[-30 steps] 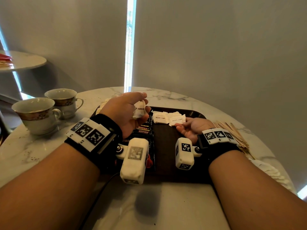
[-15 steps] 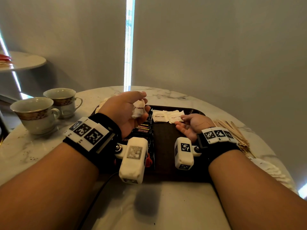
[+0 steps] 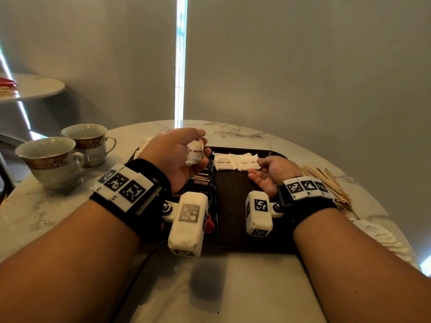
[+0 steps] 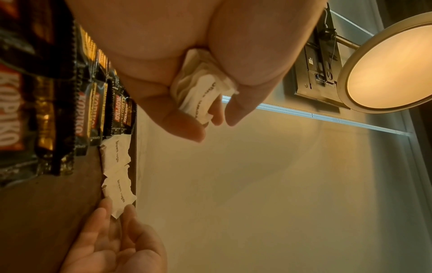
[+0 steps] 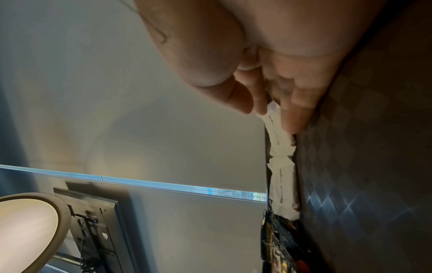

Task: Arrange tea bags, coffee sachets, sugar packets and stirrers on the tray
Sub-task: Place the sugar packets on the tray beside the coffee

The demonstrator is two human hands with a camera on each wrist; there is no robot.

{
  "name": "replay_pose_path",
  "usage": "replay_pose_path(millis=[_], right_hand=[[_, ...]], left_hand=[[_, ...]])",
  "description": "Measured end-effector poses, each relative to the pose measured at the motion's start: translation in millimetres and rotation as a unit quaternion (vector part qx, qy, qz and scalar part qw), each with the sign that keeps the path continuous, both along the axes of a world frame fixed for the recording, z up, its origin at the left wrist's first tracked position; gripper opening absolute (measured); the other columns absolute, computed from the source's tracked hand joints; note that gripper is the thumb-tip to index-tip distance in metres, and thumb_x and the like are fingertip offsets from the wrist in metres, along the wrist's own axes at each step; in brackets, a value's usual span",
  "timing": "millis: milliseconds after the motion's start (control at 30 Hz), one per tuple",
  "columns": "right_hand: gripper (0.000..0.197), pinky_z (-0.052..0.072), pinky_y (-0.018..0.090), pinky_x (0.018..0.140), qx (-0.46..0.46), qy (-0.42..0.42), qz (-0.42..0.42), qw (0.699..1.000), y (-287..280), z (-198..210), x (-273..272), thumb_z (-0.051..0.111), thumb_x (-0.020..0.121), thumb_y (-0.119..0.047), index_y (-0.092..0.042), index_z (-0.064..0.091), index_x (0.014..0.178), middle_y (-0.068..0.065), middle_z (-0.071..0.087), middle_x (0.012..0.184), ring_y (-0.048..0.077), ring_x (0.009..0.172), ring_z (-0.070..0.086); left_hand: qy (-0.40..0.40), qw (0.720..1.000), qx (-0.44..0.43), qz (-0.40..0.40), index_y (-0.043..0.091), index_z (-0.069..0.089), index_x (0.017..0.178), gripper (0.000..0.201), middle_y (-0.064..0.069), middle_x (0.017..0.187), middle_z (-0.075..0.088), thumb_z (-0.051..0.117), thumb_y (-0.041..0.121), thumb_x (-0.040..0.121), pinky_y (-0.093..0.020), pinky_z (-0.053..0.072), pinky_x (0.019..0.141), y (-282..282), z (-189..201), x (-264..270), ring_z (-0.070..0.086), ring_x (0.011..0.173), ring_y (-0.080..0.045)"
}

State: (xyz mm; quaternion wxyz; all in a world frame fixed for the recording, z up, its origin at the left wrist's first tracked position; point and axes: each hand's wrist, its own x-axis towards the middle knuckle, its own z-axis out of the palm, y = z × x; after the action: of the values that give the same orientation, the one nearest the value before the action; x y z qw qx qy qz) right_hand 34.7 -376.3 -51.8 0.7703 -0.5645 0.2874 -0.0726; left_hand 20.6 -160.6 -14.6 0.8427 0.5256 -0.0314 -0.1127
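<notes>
My left hand (image 3: 200, 145) hovers over the tray's left side and grips a small bunch of white sugar packets (image 3: 194, 155), plainly seen between its fingers in the left wrist view (image 4: 198, 96). Two "brown sugar" packets lie side by side along the far rim of the dark brown tray (image 3: 233, 213). My right hand (image 3: 257, 166) pinches the right end of the right-hand packet (image 3: 247, 162) between thumb and fingers (image 5: 290, 118). The other packet (image 3: 224, 162) lies free. A row of black Kopiko coffee sachets (image 3: 200, 183) lies on the tray under my left hand.
A pile of wooden stirrers (image 3: 326, 183) lies on the marble table right of the tray, with white paper items (image 3: 377, 236) nearer me. Two gold-banded cups (image 3: 50, 159) (image 3: 89, 143) stand at the left. More white items (image 3: 149, 142) lie behind my left hand.
My right hand has slid a little toward the tray's far rim, and the right-hand sugar packet now lies flatter beside the first. The left hand has barely moved.
</notes>
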Motion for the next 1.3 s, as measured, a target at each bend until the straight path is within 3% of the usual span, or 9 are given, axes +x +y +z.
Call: replay_pose_path(millis=[100,267,467,633,833,900,1033,1200,1300], right_hand=[[0.038,0.053,0.032,0.057,-0.024,0.007,-0.016,1.000,-1.9,-1.3,0.3,0.052,0.097,-0.007,-0.005,0.052,0.134,0.018,0.059,0.128,0.024,0.092,0.066],[0.035,0.054,0.033,0.063,-0.026,0.003,-0.012,1.000,-1.3,-1.2,1.3,0.051,0.096,-0.006,-0.002,0.053,0.131,0.019,0.059,0.126,0.027,0.100,0.066],[0.037,0.055,0.034,0.070,0.004,-0.009,-0.025,1.000,-2.0,-1.3,3.7,0.052,0.097,-0.007,-0.006,0.048,0.134,0.019,0.054,0.127,0.029,0.106,0.065],[0.014,0.057,0.035,0.081,0.001,-0.005,-0.041,0.999,-5.4,-0.5,4.9,0.055,0.095,-0.008,-0.007,0.053,0.109,0.014,0.054,0.103,0.027,0.100,0.066],[0.007,0.050,0.031,0.055,0.008,-0.083,-0.052,0.995,-3.1,5.6,5.7,0.061,0.092,-0.013,-0.008,0.060,0.087,0.005,0.059,0.074,0.019,0.068,0.063],[0.009,0.046,0.029,0.053,0.017,-0.125,-0.032,0.992,-0.5,15.1,-0.2,0.062,0.091,-0.016,-0.010,0.061,0.085,0.003,0.057,0.069,0.017,0.064,0.059],[0.019,0.041,0.026,0.052,-0.003,-0.166,0.071,0.984,13.8,35.5,-22.5,0.060,0.092,-0.029,-0.011,0.063,0.086,0.002,0.055,0.072,0.015,0.062,0.052],[0.036,0.040,0.023,0.051,-0.035,-0.175,0.224,0.958,38.4,44.0,-48.9,0.070,0.073,-0.038,-0.008,0.062,0.092,0.002,0.057,0.070,0.014,0.060,0.053],[0.032,0.040,0.022,0.050,-0.053,-0.177,0.276,0.943,47.5,37.7,-53.0,0.070,0.073,-0.028,-0.007,0.062,0.096,0.002,0.059,0.072,0.013,0.060,0.054]], left_hand=[[0.002,1.000,0.000,0.001,0.008,0.063,0.096,0.008,-0.006,0.085,0.062,0.067,0.014,0.092,-0.023,0.050,0.046,-0.7,0.0,-1.6,0.064,0.061,-0.014],[0.004,1.000,-0.008,-0.001,0.008,0.063,0.098,0.007,-0.006,0.085,0.062,0.065,0.013,0.093,-0.022,0.050,0.047,-0.8,1.2,-4.4,0.063,0.062,-0.015],[0.007,0.999,-0.031,-0.017,0.004,0.064,0.104,0.023,-0.017,0.107,0.055,0.045,0.004,0.091,-0.028,0.055,0.057,0.6,2.5,-7.5,0.062,0.080,-0.025],[0.021,0.998,-0.055,-0.029,0.002,0.062,0.109,0.035,-0.029,0.119,0.051,0.034,-0.002,0.088,-0.035,0.061,0.068,1.2,5.4,-10.9,0.064,0.094,-0.037],[0.016,0.999,-0.021,-0.035,0.009,0.062,0.109,0.031,-0.025,0.124,0.056,0.038,-0.003,0.095,-0.045,0.063,0.069,-1.7,4.9,-9.8,0.065,0.102,-0.039],[0.008,0.999,-0.003,-0.031,0.009,0.066,0.109,0.030,-0.023,0.126,0.059,0.043,-0.003,0.094,-0.045,0.063,0.070,-1.1,4.7,-11.0,0.066,0.104,-0.039],[-0.012,1.000,-0.012,-0.026,0.005,0.064,0.123,0.031,-0.017,0.111,0.069,0.050,-0.001,0.096,-0.034,0.060,0.061,-0.2,2.6,-9.5,0.074,0.073,-0.024],[-0.025,0.999,-0.026,-0.029,0.003,0.059,0.121,0.025,-0.016,0.099,0.071,0.056,0.001,0.096,-0.031,0.058,0.056,-2.0,1.5,-6.6,0.074,0.071,-0.023],[-0.039,0.998,-0.031,-0.039,0.002,0.058,0.124,0.028,-0.015,0.095,0.071,0.058,0.002,0.095,-0.029,0.058,0.054,-3.3,1.4,-7.5,0.072,0.068,-0.022]])
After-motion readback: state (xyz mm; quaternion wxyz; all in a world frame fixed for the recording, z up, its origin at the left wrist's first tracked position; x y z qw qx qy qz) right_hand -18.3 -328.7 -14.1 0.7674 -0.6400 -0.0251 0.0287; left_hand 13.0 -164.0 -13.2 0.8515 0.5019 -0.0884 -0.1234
